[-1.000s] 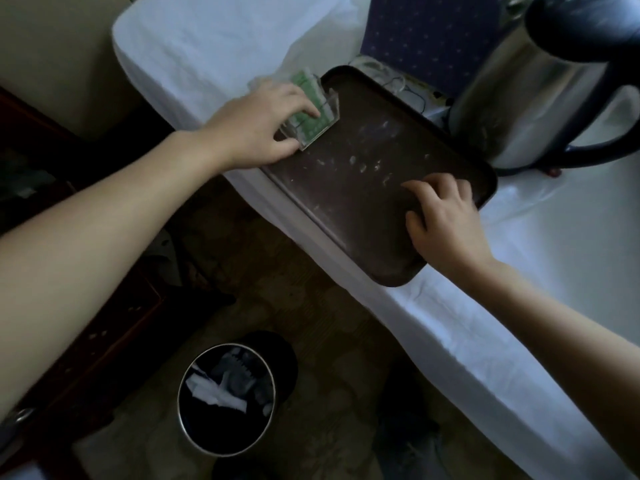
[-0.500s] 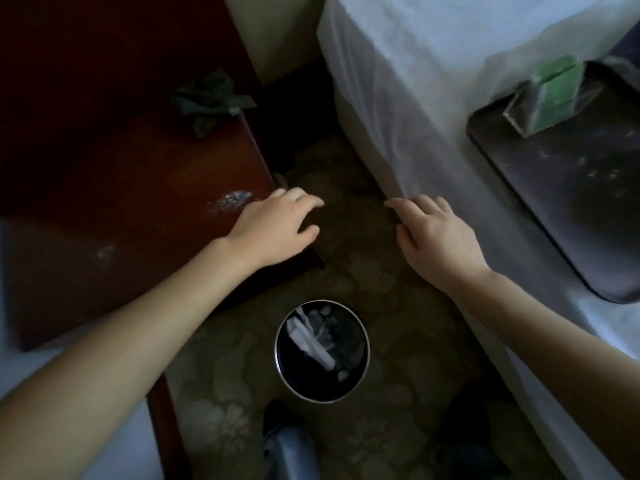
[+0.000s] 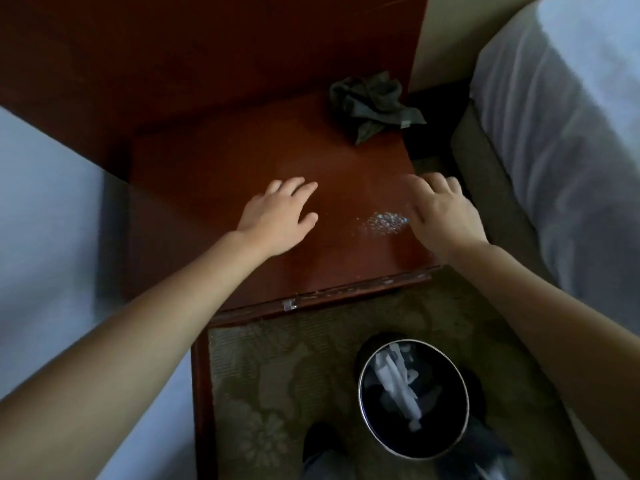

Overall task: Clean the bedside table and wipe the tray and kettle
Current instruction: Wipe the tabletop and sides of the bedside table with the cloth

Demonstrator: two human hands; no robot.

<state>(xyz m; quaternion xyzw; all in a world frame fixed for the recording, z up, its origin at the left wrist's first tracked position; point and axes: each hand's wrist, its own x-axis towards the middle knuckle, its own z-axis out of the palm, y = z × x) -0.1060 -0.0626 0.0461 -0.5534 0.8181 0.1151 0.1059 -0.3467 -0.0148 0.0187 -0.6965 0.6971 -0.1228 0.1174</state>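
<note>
Since half a second ago your hands have crossed from the floor gap beside the bed onto the bedside table. Your left hand (image 3: 277,216) now lies palm down near the middle of the red-brown surface (image 3: 207,188), its grip spread, fingers straight and slightly fanned, holding nothing. Your right hand (image 3: 445,216) is at the surface's right edge, grip likewise spread and empty. Its fingertips are smeared by motion, so it may be touching the wood or just above it. Between the two hands, just beside your right thumb, lies a patch of pale glittering specks (image 3: 384,221). A crumpled dark grey-green cloth (image 3: 372,105) sits at the far right corner of the surface, well apart from both hands. On the patterned carpet (image 3: 277,375) below the near edge stands a round metal-rimmed bin (image 3: 361,389) with white paper scraps in it. The white-sheeted bed (image 3: 561,140) runs along the right.
</note>
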